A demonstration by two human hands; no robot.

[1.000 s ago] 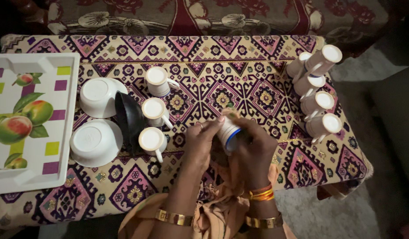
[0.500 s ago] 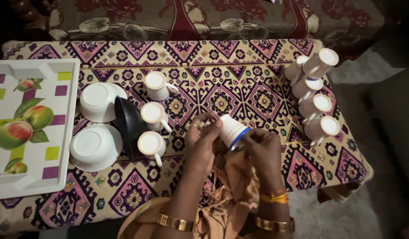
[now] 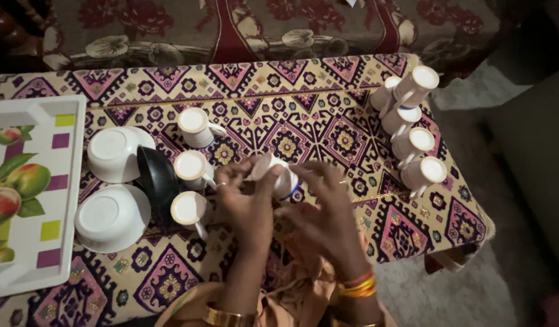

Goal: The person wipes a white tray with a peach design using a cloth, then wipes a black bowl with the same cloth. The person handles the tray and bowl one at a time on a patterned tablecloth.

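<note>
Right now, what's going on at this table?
A person holds a small white cup with a blue rim in both hands, left hand and right hand, above a patterned tablecloth. Three upturned cups and two upturned white bowls stand left; five more cups are right.

We have one view only, from the camera on the person's head, so no second view shares the scene. We look almost straight down on a patterned table cloth (image 3: 304,103), near enough that it fills most of the frame. The person's forearms enter at 6 o'clock, and the left hand (image 3: 246,200) and right hand (image 3: 325,209) sit just below centre. A tray (image 3: 67,175) is cut off at 9 o'clock; bare floor (image 3: 509,181) shows at 3 o'clock.
</note>
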